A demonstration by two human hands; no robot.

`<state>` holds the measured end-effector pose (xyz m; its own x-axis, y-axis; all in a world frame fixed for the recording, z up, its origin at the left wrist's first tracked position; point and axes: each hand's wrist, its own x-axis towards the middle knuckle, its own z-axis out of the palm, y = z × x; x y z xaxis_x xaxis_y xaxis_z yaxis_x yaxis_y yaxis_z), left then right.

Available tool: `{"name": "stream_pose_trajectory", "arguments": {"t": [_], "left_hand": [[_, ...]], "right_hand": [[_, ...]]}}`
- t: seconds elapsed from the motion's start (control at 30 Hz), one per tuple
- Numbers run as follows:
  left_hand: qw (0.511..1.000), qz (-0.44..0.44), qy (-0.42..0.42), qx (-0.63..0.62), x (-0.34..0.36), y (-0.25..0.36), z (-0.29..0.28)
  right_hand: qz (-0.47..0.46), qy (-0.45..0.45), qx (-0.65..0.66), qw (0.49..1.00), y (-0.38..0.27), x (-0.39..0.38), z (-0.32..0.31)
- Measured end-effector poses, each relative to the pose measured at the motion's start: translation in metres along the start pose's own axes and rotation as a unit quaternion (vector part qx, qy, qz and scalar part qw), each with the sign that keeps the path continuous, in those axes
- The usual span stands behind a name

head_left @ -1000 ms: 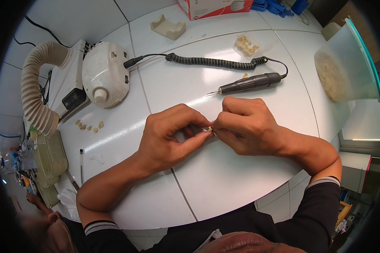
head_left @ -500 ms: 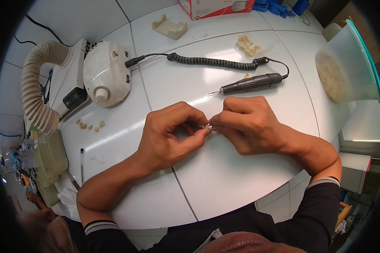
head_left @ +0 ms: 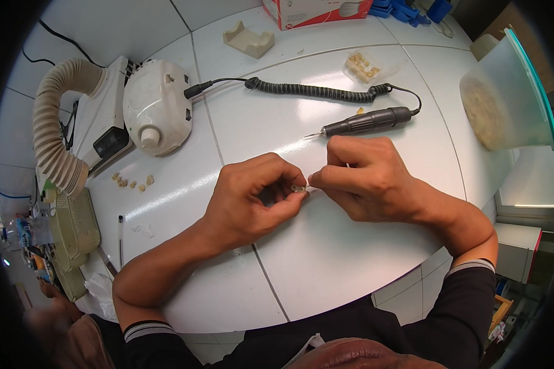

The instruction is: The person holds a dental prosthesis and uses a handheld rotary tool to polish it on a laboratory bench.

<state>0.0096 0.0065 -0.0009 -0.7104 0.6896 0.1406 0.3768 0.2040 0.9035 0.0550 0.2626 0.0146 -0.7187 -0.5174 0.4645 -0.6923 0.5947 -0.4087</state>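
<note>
Between the thumb and forefinger of my left hand (head_left: 243, 200) sits a tiny, pale, tooth-like piece (head_left: 298, 189). My right hand (head_left: 369, 179) is just to its right, thumb and fingers pinched together; whatever lies in that pinch is too small to make out. A narrow gap shows between the two hands' fingertips. Beyond them on the white table rests a black rotary handpiece (head_left: 369, 121), its thin metal bit pointing left. A coiled cord (head_left: 314, 91) joins it to a rounded white control unit (head_left: 157, 107).
Several small yellowish lumps (head_left: 132, 183) lie at the left, near a pen (head_left: 120, 240). Farther back are a small clear box of pale pieces (head_left: 362, 66) and a beige cradle (head_left: 249, 40). A ribbed hose (head_left: 46, 123) curves at left; a teal-lidded tub (head_left: 505, 98) stands right.
My right fingertips have drawn slightly away from my left ones, so the pale piece in my left hand shows more plainly. The things on the table have not moved.
</note>
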Motion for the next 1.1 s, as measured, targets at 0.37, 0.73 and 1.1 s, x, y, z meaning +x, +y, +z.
{"name": "stream_pose_trajectory", "arguments": {"t": [0.37, 0.73, 1.1], "left_hand": [[1.0, -0.005, -0.017, 0.022, 0.0005, 0.0052, -0.0018], [0.999, 0.025, -0.004, 0.039, -0.0005, -0.0003, 0.0007], [0.999, 0.035, -0.005, 0.03, -0.0003, 0.0028, 0.0008]], "right_hand": [[-0.031, -0.002, -0.018, 0.999, 0.0029, -0.0022, 0.0005], [-0.024, -0.004, -0.017, 1.0, 0.0016, -0.0027, -0.0009], [-0.01, -0.007, -0.017, 1.0, 0.0004, -0.003, 0.0017]]}}
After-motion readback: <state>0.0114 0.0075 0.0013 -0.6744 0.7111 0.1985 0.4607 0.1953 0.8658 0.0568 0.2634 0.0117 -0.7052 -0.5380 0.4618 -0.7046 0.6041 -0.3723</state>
